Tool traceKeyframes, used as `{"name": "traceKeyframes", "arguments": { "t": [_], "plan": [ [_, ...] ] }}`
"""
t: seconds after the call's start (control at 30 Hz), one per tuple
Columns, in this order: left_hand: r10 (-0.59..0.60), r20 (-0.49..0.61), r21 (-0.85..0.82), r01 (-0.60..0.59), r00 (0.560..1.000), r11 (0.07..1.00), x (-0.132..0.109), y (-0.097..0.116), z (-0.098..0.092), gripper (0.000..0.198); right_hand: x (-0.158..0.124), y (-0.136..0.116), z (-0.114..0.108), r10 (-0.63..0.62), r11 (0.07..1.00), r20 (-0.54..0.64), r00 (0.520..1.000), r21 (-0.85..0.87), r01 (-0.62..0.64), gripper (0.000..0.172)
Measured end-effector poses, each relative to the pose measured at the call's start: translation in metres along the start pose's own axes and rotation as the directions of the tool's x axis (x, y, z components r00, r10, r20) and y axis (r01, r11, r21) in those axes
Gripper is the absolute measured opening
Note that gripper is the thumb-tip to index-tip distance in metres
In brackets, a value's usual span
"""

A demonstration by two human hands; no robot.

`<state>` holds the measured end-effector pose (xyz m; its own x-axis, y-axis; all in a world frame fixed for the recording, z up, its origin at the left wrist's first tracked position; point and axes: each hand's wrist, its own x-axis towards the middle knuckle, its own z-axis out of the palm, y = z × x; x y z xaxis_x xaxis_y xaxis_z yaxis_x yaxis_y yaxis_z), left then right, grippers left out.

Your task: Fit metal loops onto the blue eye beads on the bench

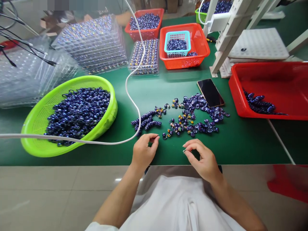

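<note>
Parts (pixel 197 102) heaped centrally on the counter (pixel 169 157), presumably for short reach. Right hand (pixel 204 160): grip clamped on a small piece (pixel 184 150), tips only, likely because it is tiny. Left hand (pixel 143 150): fingertips together; cannot tell if holding anything. Green basket (pixel 109 116) stands left, probably to free space.

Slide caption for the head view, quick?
Left hand and right hand over a green table, the right pinching a small part, near loose blue pieces, a lime basket and a red tray.
</note>
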<state>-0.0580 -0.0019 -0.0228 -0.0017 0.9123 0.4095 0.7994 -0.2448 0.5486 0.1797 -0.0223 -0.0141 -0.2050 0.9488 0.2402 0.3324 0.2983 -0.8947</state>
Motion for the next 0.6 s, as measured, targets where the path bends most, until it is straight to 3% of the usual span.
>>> {"name": "traceKeyframes", "arguments": {
  "t": [0.17, 0.27, 0.37, 0.47, 0.53, 0.6],
  "plan": [
    [-0.063, 0.069, -0.016, 0.064, 0.996, 0.998, 0.0, 0.001, 0.002, 0.009, -0.001, 0.0, -0.002, 0.011, 1.0, -0.009, 1.0, 0.01, -0.011, 0.009],
    [-0.196, 0.129, -0.202, 0.219, 0.972, 0.955, 0.002, 0.01, -0.001, 0.012, -0.002, 0.001, -0.002, 0.032, 0.999, -0.027, 0.999, 0.03, -0.032, 0.008],
    [-0.294, 0.314, -0.523, 0.423, 0.903, 0.74, 0.004, 0.026, -0.003, 0.015, -0.002, 0.0, 0.001, 0.061, 0.995, -0.04, 0.997, 0.084, -0.058, 0.007],
    [-0.261, 0.488, -0.699, 0.552, 0.833, 0.454, 0.005, 0.043, 0.004, 0.02, 0.0, -0.005, 0.007, 0.045, 0.989, -0.02, 0.999, 0.145, -0.042, 0.006],
    [-0.245, 0.522, -0.748, 0.576, 0.817, 0.329, 0.004, 0.053, 0.011, 0.022, 0.001, -0.01, 0.01, 0.015, 0.989, -0.018, 1.0, 0.15, -0.012, 0.007],
    [-0.262, 0.509, -0.769, 0.57, 0.82, 0.291, 0.003, 0.059, 0.017, 0.022, 0.002, -0.015, 0.012, -0.029, 0.994, -0.048, 0.998, 0.102, 0.034, 0.009]
  ]
}}
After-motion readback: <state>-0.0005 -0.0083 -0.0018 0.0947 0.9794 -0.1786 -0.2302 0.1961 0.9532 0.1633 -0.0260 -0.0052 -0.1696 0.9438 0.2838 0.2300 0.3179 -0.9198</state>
